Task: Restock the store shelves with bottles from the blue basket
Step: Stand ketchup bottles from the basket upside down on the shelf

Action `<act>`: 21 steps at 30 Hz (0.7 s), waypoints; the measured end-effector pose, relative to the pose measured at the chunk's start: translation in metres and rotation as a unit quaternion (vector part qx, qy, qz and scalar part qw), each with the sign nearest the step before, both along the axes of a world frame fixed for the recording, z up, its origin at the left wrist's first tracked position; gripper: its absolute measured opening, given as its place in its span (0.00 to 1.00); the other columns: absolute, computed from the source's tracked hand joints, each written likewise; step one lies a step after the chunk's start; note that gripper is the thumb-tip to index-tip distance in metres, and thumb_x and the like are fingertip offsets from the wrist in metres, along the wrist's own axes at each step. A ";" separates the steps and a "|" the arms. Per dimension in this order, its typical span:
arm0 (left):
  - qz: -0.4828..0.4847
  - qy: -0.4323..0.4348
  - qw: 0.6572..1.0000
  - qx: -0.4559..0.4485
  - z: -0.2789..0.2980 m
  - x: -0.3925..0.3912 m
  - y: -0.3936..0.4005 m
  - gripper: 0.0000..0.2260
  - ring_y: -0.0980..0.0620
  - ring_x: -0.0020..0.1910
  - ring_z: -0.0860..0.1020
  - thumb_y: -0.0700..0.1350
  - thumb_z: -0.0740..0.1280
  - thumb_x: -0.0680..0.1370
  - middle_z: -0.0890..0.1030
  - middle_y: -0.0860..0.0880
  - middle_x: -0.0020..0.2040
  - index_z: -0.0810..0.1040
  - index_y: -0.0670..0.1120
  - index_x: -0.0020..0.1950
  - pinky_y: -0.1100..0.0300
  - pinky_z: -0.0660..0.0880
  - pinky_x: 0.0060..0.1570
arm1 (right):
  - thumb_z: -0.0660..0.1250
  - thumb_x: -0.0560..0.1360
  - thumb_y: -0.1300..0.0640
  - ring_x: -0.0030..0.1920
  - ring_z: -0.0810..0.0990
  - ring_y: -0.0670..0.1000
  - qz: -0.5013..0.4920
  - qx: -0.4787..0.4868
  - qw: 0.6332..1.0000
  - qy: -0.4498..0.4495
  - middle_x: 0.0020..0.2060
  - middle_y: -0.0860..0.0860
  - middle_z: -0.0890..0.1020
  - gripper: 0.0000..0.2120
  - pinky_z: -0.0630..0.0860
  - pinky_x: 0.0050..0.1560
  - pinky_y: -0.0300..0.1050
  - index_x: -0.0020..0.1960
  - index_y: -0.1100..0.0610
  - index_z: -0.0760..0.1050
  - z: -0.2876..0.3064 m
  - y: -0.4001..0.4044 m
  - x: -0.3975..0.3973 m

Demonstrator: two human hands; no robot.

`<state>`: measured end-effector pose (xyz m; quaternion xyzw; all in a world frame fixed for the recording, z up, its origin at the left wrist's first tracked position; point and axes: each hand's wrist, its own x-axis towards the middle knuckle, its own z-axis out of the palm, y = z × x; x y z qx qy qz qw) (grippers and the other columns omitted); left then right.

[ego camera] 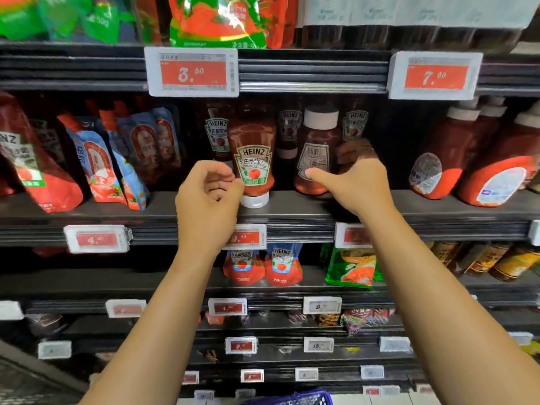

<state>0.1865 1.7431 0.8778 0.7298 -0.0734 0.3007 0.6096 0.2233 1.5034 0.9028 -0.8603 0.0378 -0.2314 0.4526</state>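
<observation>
the right hand [355,182] has its fingers [355,150] curled round the far side of a ketchup bottle with its barcode label facing out [317,159], and the thumb lies across the front of that label, so it grips the body low down. the bottle stands cap-up on the middle shelf [292,213], in the ketchup row. the left hand [209,200] is just beside the front heinz bottle [253,159], which stands on its white cap; its fingers are loosely curled with the thumb tip near or at the bottle's lower left edge. i cannot tell whether it really touches, and it holds nothing that shows.

these look like squeezable plastic bottles, full and so fairly heavy for their size, with smooth glossy sides and labels that may slide under a light pinch. the walls would likely give a little when squeezed. the best hold seems to be round the wide middle of the body, not the cap. the cap-down one stands on a narrow base and could tip if nudged.

more heinz bottles stand behind in the shadow. the blue basket [292,399] shows only its rim at the bottom edge, well below the hands.
</observation>
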 end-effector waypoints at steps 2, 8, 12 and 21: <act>-0.031 0.012 0.999 0.009 -0.001 -0.008 -0.012 0.07 0.58 0.42 0.82 0.41 0.73 0.75 0.83 0.55 0.44 0.79 0.53 0.46 0.68 0.77 0.43 | 0.83 0.59 0.38 0.52 0.81 0.47 0.027 -0.012 0.999 0.028 0.52 0.45 0.82 0.37 0.76 0.51 0.37 0.63 0.48 0.74 -0.001 0.003 0.012; -0.245 0.168 0.951 -0.090 0.009 -0.022 -0.062 0.02 0.44 0.48 0.86 0.38 0.69 0.80 0.85 0.39 0.48 0.81 0.42 0.52 0.55 0.82 0.49 | 0.83 0.62 0.45 0.52 0.82 0.48 0.058 0.023 0.996 0.065 0.54 0.49 0.84 0.36 0.79 0.53 0.43 0.67 0.52 0.76 -0.004 0.002 0.028; -0.327 0.292 0.872 -0.219 0.028 -0.016 -0.075 0.16 0.39 0.52 0.85 0.50 0.63 0.84 0.85 0.38 0.52 0.78 0.38 0.60 0.49 0.83 0.51 | 0.82 0.66 0.55 0.57 0.79 0.46 0.140 -0.008 0.989 -0.052 0.58 0.48 0.81 0.35 0.76 0.58 0.36 0.70 0.48 0.72 -0.009 -0.009 0.016; -0.440 0.332 0.773 -0.315 0.042 -0.010 -0.073 0.31 0.36 0.54 0.84 0.60 0.69 0.75 0.82 0.32 0.58 0.75 0.36 0.66 0.47 0.82 0.49 | 0.76 0.67 0.65 0.58 0.77 0.33 0.194 -0.125 0.952 -0.201 0.54 0.29 0.79 0.28 0.73 0.62 0.33 0.63 0.45 0.77 0.007 -0.026 0.000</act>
